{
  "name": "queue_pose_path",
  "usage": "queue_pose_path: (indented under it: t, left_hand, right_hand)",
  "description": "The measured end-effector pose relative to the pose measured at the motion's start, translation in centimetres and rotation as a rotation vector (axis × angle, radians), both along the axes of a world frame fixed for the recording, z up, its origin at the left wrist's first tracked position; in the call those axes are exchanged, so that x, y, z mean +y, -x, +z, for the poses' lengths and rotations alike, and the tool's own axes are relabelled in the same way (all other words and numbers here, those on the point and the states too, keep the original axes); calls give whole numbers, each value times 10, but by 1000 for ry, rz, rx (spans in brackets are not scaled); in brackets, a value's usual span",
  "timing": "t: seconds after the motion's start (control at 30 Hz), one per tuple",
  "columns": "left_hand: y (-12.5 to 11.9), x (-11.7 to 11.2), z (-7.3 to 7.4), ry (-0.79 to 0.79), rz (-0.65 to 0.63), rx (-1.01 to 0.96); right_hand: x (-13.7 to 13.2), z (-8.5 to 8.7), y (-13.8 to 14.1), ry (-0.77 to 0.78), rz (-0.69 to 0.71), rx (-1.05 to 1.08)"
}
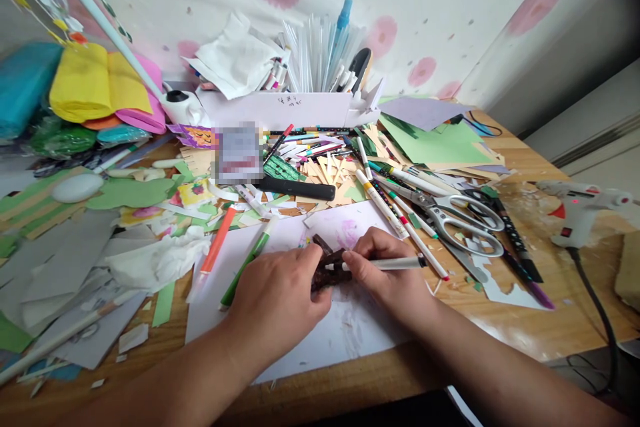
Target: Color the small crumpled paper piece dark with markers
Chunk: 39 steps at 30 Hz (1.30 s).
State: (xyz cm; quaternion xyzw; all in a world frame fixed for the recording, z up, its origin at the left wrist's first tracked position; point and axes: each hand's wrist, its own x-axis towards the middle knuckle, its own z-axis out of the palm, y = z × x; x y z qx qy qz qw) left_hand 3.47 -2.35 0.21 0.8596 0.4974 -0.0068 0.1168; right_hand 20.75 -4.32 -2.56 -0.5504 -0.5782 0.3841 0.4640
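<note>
My left hand [276, 293] rests on a white sheet of paper [320, 340], fingers curled and pinching a small dark brown craft piece [326, 265] made of crossed sticks. My right hand [387, 273] is closed round a white marker pen [400, 263], whose tip touches the brown piece. The pen's dark end points right. Pink smudges mark the paper just above the hands.
Scissors [457, 217] and several markers lie right of the hands, an orange marker [216, 250] and a green marker [247, 260] to the left. A white glue gun [583, 210] stands far right. A white box [295, 107] of pens, coloured paper and scraps crowd the wooden table [525, 327].
</note>
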Motion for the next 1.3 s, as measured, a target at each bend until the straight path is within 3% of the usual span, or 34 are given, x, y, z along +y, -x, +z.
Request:
queue_pose_path:
  t: [0.27,0.4,0.5,0.6,0.8,0.9,1.07,1.2,1.3]
  left_hand:
    - [1,-1,-2,-6,0,-6]
    - [2,-1,-3,-3,18,-23]
    - [8,4,-4,56,45,-161]
    - [20,14,-4,164,94,-348]
    - [36,26,-4,98,253,-682]
    - [35,23,0,140,238,-762]
    - [31,3,13,348,157,-750]
    - [21,-18,21,382,262,-894]
    - [17,-30,19,358,323,-959]
  right_hand:
    - [-1,-1,2,12,-32,54]
    - [4,-8,-6,-29,-157,333]
    - [11,-8,-17,-84,-290,575]
    - [16,-4,-25,-141,-334,601]
    - [13,2,-27,-229,-225,517]
    - [11,4,-28,-179,-106,611]
    - [6,14,-27,-64,30,849]
    - [-9,28,-23,-125,-25,921]
    - [-28,37,-23,-148,40,945]
